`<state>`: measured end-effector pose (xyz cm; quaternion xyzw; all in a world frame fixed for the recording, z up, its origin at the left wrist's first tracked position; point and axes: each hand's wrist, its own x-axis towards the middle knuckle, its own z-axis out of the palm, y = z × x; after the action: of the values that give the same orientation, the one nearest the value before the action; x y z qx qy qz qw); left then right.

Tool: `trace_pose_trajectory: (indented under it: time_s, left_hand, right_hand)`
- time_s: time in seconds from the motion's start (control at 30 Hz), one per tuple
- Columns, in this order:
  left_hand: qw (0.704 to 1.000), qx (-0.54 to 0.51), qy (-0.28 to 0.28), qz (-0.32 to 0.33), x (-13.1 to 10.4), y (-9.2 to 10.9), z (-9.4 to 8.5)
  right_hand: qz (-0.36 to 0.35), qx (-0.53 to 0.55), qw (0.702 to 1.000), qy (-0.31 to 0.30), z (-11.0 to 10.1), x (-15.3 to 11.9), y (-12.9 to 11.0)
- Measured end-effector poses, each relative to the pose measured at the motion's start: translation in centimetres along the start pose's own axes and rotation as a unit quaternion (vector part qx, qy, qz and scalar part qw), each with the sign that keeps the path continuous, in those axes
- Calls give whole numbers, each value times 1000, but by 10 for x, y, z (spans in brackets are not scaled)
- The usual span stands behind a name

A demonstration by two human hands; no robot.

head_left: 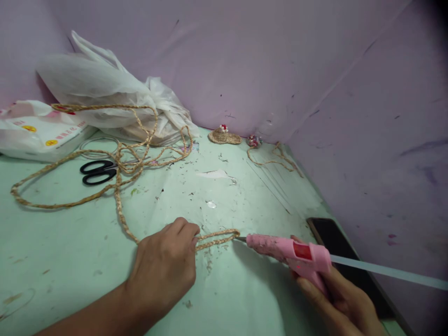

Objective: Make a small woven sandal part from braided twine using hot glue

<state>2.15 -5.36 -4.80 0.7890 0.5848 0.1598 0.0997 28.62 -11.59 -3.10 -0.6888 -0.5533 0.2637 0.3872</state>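
Looked down, in the head view, on a pale green tabletop (87, 261). Judged misplaced glue the likeliest trouble from here: with the metal nozzle (241, 239) set at the bend of the doubled braided cord (217, 242), risked a smear on the tabletop instead of the strands, through a slight wobble of the right hand (346, 298) or a twist of the free end. Risked burnt fingertips too, in case of sliding the left hand (164, 259) up towards the nozzle. Suspected a further hazard in the tangled length beyond, draped across the black-handled scissors (110, 173): through a snag there, could well have pulled the two strands out of line.

Held the cord in the left hand, with fingers bent in close around the doubled part; could not tell the exact placing of the fingertips, hidden beneath the knuckles. Had the folded end sticking out to the right of those fingers, with both strands nearly parallel. Gripped the pink glue gun (289, 249) in the right hand, with fingers wrapped round the handle, near a dark phone (338, 238). Had the cord well ahead of the right fingers, with the gun's barrel between. Could not tell contact from a tiny gap at the nozzle.
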Motion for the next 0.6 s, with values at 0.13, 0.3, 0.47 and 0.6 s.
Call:
trace_pose_trajectory:
  time_s: [0.13, 0.3, 0.47, 0.6]
  left_hand:
    - [1000, -2, 22, 21, 1, 0, 1]
    - [995, 3, 62, 75, 0, 1, 5]
    - [990, -10, 101, 95, -3, 0, 8]
    - [990, -23, 93, 102, -3, 0, 7]
  right_hand:
    - [7, 4, 1000, -3, 0, 0, 3]
    - [4, -6, 1000, 8, 1, 1, 2]
    - [-9, -7, 1000, 22, 2, 3, -5]
    - [-17, -14, 999, 32, 5, 2, -6]
